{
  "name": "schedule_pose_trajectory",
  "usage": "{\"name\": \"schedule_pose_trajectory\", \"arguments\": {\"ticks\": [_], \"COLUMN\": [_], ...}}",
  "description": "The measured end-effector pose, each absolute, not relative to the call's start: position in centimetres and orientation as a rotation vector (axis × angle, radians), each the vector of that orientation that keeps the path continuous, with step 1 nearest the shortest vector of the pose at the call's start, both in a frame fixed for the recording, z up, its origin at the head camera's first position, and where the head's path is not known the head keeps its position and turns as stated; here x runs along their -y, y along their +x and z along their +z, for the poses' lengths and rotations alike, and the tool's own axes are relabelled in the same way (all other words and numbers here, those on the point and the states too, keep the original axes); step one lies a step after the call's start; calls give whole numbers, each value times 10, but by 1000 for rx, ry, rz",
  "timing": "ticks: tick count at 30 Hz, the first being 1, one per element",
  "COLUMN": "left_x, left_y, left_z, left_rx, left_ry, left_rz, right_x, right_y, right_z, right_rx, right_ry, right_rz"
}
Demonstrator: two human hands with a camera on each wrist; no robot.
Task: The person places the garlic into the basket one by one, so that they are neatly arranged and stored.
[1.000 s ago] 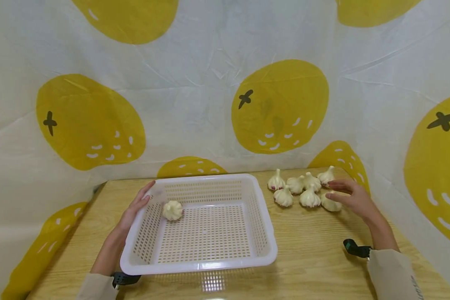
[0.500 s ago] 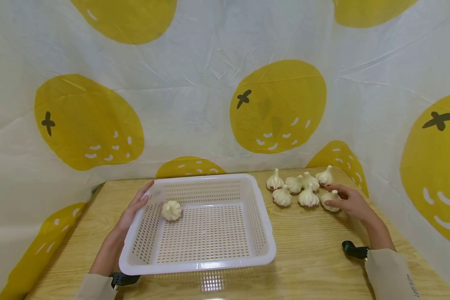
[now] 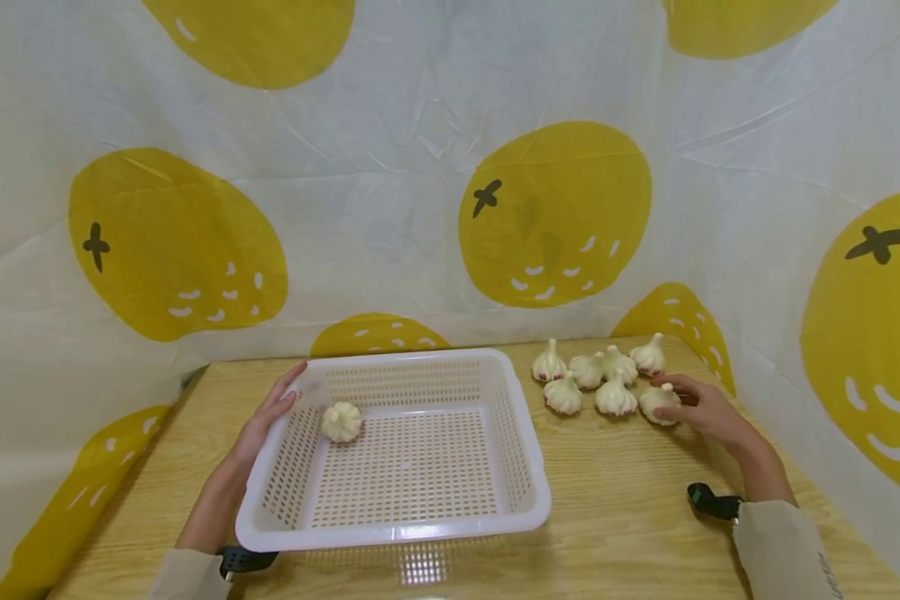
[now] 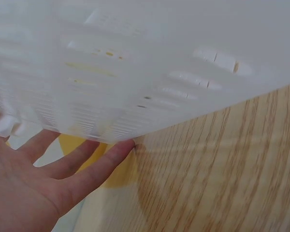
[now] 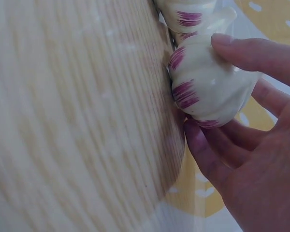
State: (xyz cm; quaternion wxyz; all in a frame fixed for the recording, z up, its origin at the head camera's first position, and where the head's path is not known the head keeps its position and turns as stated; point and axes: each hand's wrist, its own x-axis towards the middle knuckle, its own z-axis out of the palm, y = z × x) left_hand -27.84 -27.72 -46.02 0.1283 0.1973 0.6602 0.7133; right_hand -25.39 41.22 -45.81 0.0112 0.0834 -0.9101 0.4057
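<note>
"Where are the hands?"
"The right hand [image 3: 708, 412], to the right of the white perforated plastic basket [image 3: 393, 533], pinches a cream, purple-streaked garlic bulb [image 3: 656, 402] between thumb and fingers; the bulb looks seated on the tabletop. The left hand [image 3: 255, 429] lies at the basket's left side, its fingers spread and mostly straight against the wall."

"What might go wrong?"
"The bulb's skin looks smooth and rounded, and the hold is near the fingertips, so I'd judge it could slip and roll. Six more cream garlic bulbs [image 3: 616, 398] cluster right of the basket, some just beside the held one; a sideways knock could topple them."

"And the basket?"
"A hard push from the left hand could slide it, I think. Then the single cream bulb [image 3: 342, 422] inside, by the left wall, might roll across the floor of it."

"The surroundings?"
"Under the basket, a pale wood-grain table [image 3: 600, 483], glossy enough to show reflections at the basket's near side. Behind the basket, a creased white cloth [image 3: 375, 242] printed with big yellow fruit shapes [image 3: 562, 217] hangs and also flanks both sides."
</note>
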Motion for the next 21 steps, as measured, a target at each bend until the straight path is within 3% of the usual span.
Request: {"name": "schedule_pose_trajectory", "arguments": {"ticks": [21], "left_x": [279], "left_y": [-280], "left_z": [-462], "left_rx": [-1915], "left_ry": [576], "left_rz": [2072], "right_x": [-410], "right_y": [-254], "right_z": [-455], "right_rx": [2837], "right_ry": [283], "right_rz": [1137]}}
